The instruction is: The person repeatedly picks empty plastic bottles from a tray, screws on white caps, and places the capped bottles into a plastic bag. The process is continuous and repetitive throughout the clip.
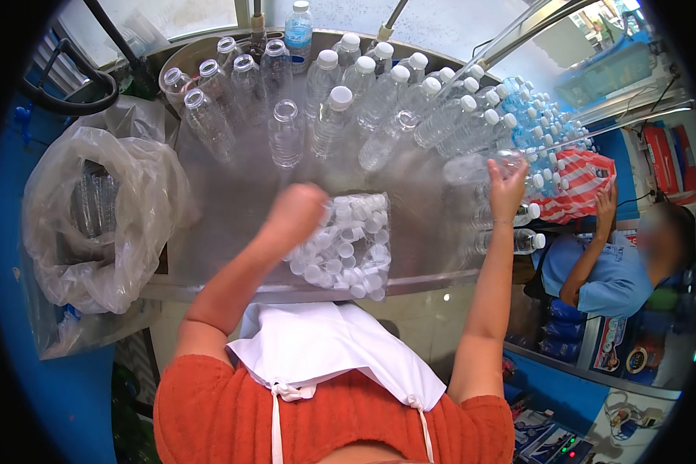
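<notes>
Orange top (pixel 201 394) and white apron (pixel 317 344) lie nearest the camera. Just beyond, white caps (pixel 348 251) are heaped at the near edge of the metal worktop (pixel 429 232). The right hand (pixel 507 195) has its grip closed around a clear bottle (pixel 470 168), tilted nearly flat beside capped bottles (pixel 332 127). The left hand (pixel 298 210) is curled by the caps; whether its grip pinches anything, I cannot tell.
</notes>
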Motion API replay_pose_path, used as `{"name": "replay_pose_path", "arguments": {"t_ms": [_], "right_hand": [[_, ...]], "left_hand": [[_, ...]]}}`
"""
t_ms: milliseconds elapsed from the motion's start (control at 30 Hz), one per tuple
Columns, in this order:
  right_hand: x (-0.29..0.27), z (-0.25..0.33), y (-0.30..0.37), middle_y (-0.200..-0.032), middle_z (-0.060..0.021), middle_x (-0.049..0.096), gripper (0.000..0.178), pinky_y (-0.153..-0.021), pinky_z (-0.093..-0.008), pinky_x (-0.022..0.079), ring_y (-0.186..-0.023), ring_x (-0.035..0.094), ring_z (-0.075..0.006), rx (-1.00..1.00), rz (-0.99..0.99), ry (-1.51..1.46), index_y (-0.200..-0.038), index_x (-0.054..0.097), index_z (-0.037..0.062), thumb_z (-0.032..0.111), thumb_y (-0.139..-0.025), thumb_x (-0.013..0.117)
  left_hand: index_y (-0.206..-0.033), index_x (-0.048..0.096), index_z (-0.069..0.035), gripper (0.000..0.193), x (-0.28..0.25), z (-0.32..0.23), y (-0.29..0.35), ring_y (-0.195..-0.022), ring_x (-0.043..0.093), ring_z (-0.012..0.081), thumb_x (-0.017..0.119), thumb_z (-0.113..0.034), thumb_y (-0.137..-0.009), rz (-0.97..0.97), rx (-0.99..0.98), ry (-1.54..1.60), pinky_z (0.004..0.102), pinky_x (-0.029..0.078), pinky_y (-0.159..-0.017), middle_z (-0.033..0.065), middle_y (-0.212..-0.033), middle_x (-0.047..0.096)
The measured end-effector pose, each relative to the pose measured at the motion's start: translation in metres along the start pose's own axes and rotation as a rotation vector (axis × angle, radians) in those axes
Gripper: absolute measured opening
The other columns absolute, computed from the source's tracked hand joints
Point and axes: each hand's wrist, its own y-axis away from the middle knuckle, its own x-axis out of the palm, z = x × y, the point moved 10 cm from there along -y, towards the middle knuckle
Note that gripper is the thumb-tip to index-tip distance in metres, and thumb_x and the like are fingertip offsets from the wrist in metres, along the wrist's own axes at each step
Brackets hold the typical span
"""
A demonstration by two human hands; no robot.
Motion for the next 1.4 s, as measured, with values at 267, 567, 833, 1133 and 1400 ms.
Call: {"name": "replay_pose_path", "arguments": {"t_ms": [267,567,833,1133,1400], "right_hand": [[0.105,-0.090,0.065,-0.098,-0.0163,0.063,0.047,-0.060,-0.0323,0.054,-0.082,0.064,-0.0268,0.996,0.451,-1.297,-0.119,0.052,0.0061,0.043,-0.092,0.058],[0.092,-0.084,0.092,-0.101,-0.0220,0.053,0.058,-0.058,-0.0277,0.048,-0.073,0.054,-0.0198,1.268,0.497,-1.969,-0.123,0.043,-0.0027,0.041,-0.090,0.061],[0.046,-0.040,0.082,-0.098,-0.0220,0.057,0.059,-0.056,-0.0281,0.050,-0.071,0.057,-0.0205,1.057,0.679,-1.815,-0.130,0.044,0.0010,0.047,-0.095,0.054],[-0.037,-0.026,0.064,-0.107,-0.0179,0.062,0.082,-0.056,-0.0247,0.053,-0.081,0.064,-0.0169,0.521,0.326,-0.371,-0.152,0.014,0.0143,0.032,-0.092,0.067],[-0.043,-0.018,0.056,-0.110,-0.0235,0.062,0.080,-0.076,-0.0372,0.055,-0.093,0.066,-0.0274,0.180,0.147,0.075,-0.146,0.027,0.0096,0.022,-0.083,0.075]], "left_hand": [[-0.075,0.069,-0.004,0.005,0.067,-0.090,0.009,-0.091,0.054,0.0292,0.067,-0.007,-0.071,0.088,0.587,-0.071,0.0417,0.048,-0.075,0.0095,-0.088,0.057],[-0.075,0.073,-0.005,0.009,0.128,-0.105,0.004,-0.098,0.058,0.0304,0.066,-0.007,-0.069,0.565,0.690,-0.446,0.0394,0.050,-0.081,0.0121,-0.100,0.065],[-0.085,0.073,-0.005,0.021,0.149,-0.141,-0.133,-0.070,0.068,0.0338,0.075,-0.015,-0.067,0.670,0.466,-0.184,0.0420,0.054,-0.062,0.0148,-0.074,0.070],[-0.094,0.075,-0.006,0.017,0.208,-0.176,-0.282,-0.061,0.070,0.0201,0.064,-0.017,-0.086,0.207,-0.147,0.943,0.0304,0.056,-0.056,0.0098,-0.082,0.072],[-0.097,0.075,-0.006,0.019,0.191,-0.183,-0.265,-0.066,0.070,0.0175,0.061,-0.013,-0.087,0.214,-0.045,1.006,0.0284,0.056,-0.056,0.0127,-0.084,0.073]]}}
